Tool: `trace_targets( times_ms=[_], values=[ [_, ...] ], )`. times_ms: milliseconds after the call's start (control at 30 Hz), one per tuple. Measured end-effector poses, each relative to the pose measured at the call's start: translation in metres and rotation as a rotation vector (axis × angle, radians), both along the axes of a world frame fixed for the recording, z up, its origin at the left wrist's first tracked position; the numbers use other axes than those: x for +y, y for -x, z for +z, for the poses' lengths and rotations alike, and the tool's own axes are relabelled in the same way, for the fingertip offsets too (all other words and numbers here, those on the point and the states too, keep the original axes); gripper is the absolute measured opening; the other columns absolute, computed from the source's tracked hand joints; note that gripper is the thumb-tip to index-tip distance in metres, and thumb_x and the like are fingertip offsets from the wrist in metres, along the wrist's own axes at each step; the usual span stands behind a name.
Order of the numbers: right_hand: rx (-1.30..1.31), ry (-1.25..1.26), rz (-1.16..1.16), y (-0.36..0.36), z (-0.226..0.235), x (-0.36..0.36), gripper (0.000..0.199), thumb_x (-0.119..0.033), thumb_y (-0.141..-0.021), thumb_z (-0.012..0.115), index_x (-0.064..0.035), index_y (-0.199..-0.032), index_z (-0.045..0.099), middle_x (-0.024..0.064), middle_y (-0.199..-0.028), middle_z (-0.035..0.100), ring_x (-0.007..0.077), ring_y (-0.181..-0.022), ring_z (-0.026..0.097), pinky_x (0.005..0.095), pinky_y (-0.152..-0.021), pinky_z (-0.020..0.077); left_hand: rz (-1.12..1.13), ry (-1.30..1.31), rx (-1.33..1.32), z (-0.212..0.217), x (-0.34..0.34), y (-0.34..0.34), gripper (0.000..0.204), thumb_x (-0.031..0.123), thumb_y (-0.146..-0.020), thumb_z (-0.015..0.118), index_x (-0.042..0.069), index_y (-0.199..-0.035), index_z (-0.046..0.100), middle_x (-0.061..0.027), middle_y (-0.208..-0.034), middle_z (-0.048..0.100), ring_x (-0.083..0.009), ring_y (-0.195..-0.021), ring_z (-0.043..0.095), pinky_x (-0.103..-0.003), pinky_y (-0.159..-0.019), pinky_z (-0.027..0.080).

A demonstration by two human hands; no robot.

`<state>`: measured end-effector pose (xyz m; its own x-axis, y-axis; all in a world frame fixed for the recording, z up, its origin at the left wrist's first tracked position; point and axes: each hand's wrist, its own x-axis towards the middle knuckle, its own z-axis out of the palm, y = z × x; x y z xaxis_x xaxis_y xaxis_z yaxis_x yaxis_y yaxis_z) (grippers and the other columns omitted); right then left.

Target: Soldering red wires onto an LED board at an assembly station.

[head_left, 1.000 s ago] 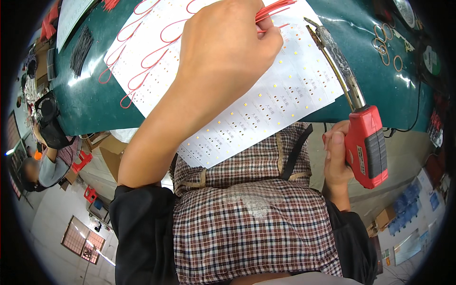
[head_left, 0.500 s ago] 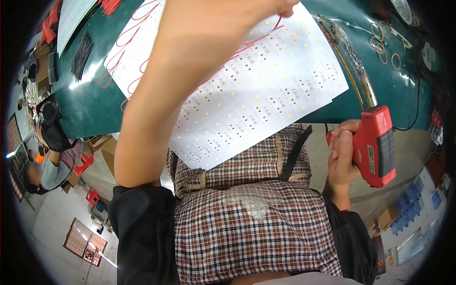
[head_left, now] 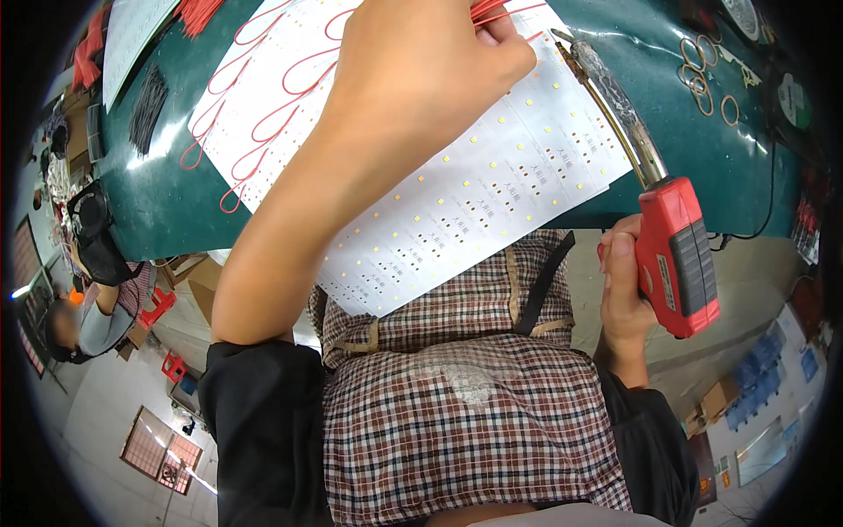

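Hands work over a white LED circuit panel [head_left: 492, 189] that lies on a dark green table [head_left: 167, 206] and overhangs its near edge above the person's checked apron [head_left: 457, 413]. At twelve o'clock the left hand [head_left: 421, 79] is closed, pinching a bunch of thin red wires [head_left: 496, 10] between fingers and thumb, apparently to keep their ends steady against the panel. At three o'clock the right hand [head_left: 623, 299] grips the red pistol handle of a soldering gun [head_left: 672, 255], whose long metal barrel slants up toward one o'clock so the tip sits near the pinched wires; the hand hangs off the table edge, seemingly to keep the tool level with the panel. Loops of red wire [head_left: 263, 123] already run across the panel's far left part, at eleven o'clock. More red wires and a bundle of black ones [head_left: 147, 105] lie toward ten o'clock, and small metal rings [head_left: 702, 75] rest at two o'clock. Beyond the table, at eight o'clock, another person [head_left: 88, 307] sits over a pale floor with cardboard boxes [head_left: 198, 277] nearby.
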<state>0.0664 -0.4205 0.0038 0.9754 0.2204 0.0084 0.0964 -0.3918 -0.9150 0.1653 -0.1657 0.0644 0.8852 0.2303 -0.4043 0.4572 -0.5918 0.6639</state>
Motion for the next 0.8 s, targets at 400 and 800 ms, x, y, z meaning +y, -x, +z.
trace_targets(
  times_ms=[400,800],
  values=[
    [-0.002,0.086,-0.001,0.000,0.003,0.005,0.009,-0.007,-0.099,0.062,0.0014,-0.095,0.062,0.0055,-0.077,0.060,0.0081,-0.058,0.050,0.0235,-0.053,0.0399,0.013,0.024,0.073,0.008,-0.001,-0.002,0.018,0.014,-0.081,0.070,-0.004,-0.080,0.068,-0.0153,-0.069,0.067,-0.0232,-0.066,0.067,-0.036,-0.065,0.052],
    [-0.007,0.054,-0.086,0.001,0.004,0.006,0.007,-0.005,-0.099,0.062,0.0013,-0.095,0.063,0.0051,-0.077,0.060,0.0079,-0.060,0.051,0.0242,-0.054,0.0421,-0.073,-0.033,-0.168,0.001,0.001,0.010,0.020,0.015,-0.080,0.070,-0.005,-0.080,0.068,-0.0191,-0.070,0.068,-0.0271,-0.066,0.069,-0.038,-0.065,0.053]
  ],
)
